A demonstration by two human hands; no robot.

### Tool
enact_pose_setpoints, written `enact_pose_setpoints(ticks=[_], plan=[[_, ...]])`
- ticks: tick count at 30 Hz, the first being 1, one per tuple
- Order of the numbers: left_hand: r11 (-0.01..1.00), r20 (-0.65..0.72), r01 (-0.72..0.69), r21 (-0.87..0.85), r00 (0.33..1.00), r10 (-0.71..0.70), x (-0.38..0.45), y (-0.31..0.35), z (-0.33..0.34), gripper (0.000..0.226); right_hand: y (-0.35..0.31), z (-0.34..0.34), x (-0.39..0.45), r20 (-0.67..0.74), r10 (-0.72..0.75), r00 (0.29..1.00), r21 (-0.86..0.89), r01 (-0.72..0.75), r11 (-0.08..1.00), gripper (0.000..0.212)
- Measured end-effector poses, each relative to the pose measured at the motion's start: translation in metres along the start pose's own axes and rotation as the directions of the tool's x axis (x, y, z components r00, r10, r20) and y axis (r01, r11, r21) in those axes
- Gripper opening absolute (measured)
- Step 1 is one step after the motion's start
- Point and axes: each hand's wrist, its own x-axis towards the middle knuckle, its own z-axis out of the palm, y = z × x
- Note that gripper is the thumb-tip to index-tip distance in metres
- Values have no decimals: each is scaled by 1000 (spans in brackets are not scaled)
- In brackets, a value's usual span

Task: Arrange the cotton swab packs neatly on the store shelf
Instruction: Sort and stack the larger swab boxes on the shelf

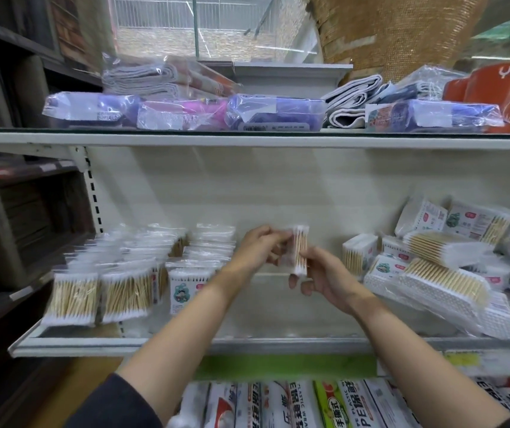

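Observation:
Over the middle of the white shelf (247,342), both hands hold one upright cotton swab pack (299,248). My left hand (259,247) pinches it from the left, and my right hand (321,278) grips its lower end from the right. Several swab packs stand in neat upright rows (124,273) on the shelf's left side. On the right, a loose heap of swab packs (438,270) lies tilted and overlapping.
The shelf above (247,139) carries bagged cloths and towels. Below the shelf's front rail, rolls of plastic wrap (324,403) are lined up. A dark shelving unit (16,211) stands at the left. A bare patch of shelf lies between the rows and the heap.

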Motion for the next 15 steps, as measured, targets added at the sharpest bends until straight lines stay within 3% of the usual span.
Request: enact_pose_setpoints(ticks=[3,6,10,15], plan=[[995,8,8,104,1000,-9,-17,25,-29,32,-10,28,2,30,-24,999,-202,29,979,37],[939,143,9,344,988,-62,-39,47,-61,44,-14,57,3,-7,-95,995,-444,82,892,46],[813,151,-6,583,983,-100,-59,66,-98,21,-11,86,3,31,-99,995,-606,97,790,60],[645,90,20,764,986,-137,-70,67,-129,12,1,112,7,87,-105,991,-645,136,752,34]])
